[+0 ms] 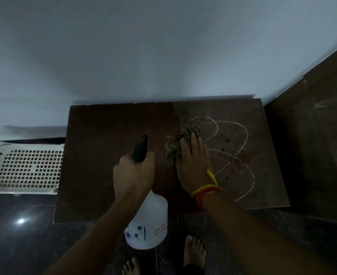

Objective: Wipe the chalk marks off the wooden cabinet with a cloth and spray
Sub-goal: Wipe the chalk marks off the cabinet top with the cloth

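Presently on view: wooden cabinet (108,165), dark top, set against a pale wall (124,56). Chalk marks (241,149), looping white lines, cover its right half, with dark wet spots among them. Right hand (193,161), palm down and fingers spread flat, presses a striped cloth (181,143) onto the left edge of the marks; yellow and red threads (207,190) circle the wrist. Left hand (134,175), fingers wrapped closed around the neck of a white spray bottle (149,225), holds it above the cabinet's front edge, black nozzle (140,148) pointing away. White perforated basket (25,167) at left. Bare feet (194,253) on dark floor.
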`<state>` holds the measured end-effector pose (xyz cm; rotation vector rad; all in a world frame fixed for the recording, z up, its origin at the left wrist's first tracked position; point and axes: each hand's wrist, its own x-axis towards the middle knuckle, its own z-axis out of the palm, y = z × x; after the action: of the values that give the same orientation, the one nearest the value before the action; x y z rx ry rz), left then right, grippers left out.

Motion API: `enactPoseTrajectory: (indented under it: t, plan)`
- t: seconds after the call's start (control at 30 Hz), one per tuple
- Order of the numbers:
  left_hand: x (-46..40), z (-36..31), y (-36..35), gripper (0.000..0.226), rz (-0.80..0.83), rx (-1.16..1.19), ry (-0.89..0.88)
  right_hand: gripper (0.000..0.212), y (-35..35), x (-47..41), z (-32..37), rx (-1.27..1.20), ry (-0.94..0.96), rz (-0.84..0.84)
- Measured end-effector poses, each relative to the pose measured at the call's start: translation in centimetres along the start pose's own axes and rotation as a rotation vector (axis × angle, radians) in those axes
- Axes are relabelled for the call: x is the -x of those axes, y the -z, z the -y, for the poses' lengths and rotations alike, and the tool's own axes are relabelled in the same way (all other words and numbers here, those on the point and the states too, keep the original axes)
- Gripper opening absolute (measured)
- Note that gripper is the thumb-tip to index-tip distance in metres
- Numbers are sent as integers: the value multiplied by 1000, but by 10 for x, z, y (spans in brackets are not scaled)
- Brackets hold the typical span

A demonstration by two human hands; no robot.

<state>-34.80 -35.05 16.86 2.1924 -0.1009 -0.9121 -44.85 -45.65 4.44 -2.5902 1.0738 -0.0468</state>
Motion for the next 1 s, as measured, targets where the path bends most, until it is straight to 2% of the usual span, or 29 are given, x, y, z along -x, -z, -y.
enactPoseTrajectory:
  t: [0.13,0.4,0.73,1.0]
  plan:
    - [-6,-4,-2,24,13,-3,12,56,3,-28,-1,1,-12,1]
    - [-18,-21,-3,22,20,33,42,58,5,10,0,-37,13,20]
    - [-33,-32,-2,18,23,49,14,57,9,-96,1,19,22,-8]
    - [-31,-38,-6,20,15,51,27,58,5,-41,2,1,51,16]
